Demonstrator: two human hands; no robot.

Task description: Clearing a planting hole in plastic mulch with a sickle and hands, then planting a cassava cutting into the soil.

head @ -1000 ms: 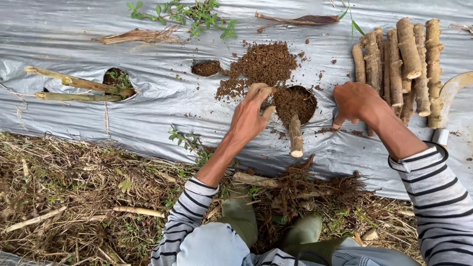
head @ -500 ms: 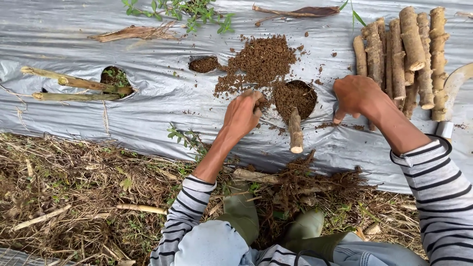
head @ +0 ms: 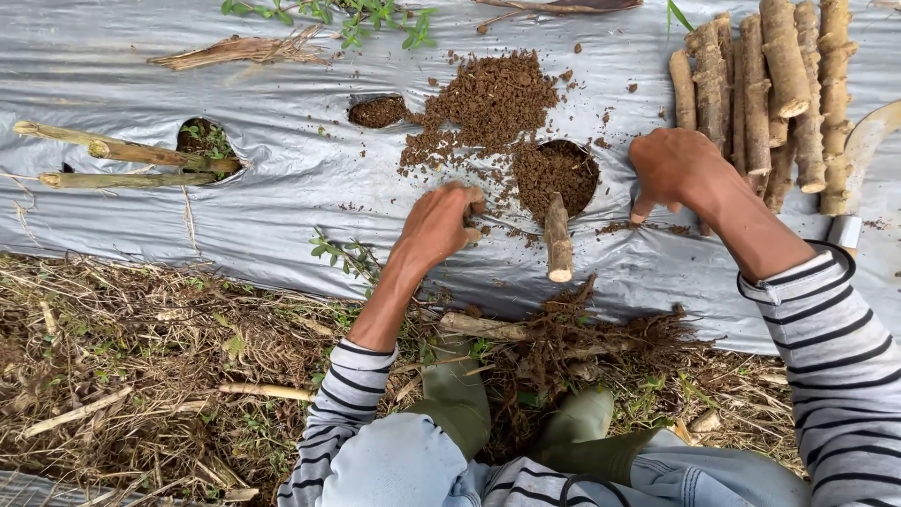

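A short woody cutting (head: 557, 239) stands tilted in a soil-filled hole (head: 556, 176) cut in the silver plastic mulch sheet (head: 282, 188). My left hand (head: 438, 223) rests on the sheet just left of the hole, fingers curled, with a thin stick-like thing under the fingertips; I cannot tell whether it is gripped. My right hand (head: 674, 169) presses its fingertips on the sheet to the right of the hole, holding nothing. A heap of loose brown soil (head: 488, 99) lies on the sheet behind the hole.
A pile of cut stems (head: 765, 94) lies at the right, beside a curved blade (head: 859, 150). Two other holes show: one with soil (head: 378, 111), one with long stems (head: 122, 155) at the left. Dry straw and roots (head: 582, 329) lie near my green boots (head: 460, 394).
My left hand has slid down and left, away from the soil-filled hole, onto the bare sheet. My right hand has stayed beside the hole.
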